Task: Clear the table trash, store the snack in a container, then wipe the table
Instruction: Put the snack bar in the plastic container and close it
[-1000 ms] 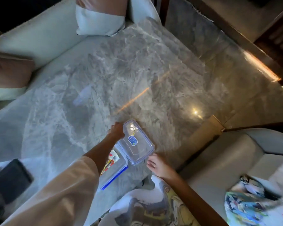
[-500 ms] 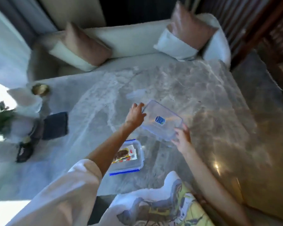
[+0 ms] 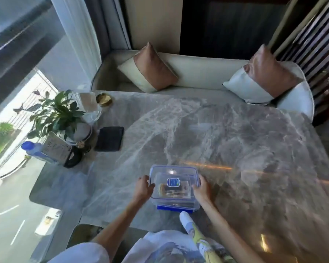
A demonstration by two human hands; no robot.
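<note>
While your left hand (image 3: 143,188) and right hand (image 3: 201,188) clasp the lid (image 3: 174,182) between your fingers atop the box (image 3: 176,204) holding the snack (image 3: 162,188), press down, then snap the clips.

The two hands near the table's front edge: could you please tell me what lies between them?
In the head view, the clear lidded container with the snack inside sits between the left hand and right hand.

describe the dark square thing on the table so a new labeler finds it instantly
Start at the grey marble table and go to its left edge, where the potted plant stands. Just right of the pot lies a flat black square pad, apart from the clear container. It is the only flat, matte black item there.
</note>
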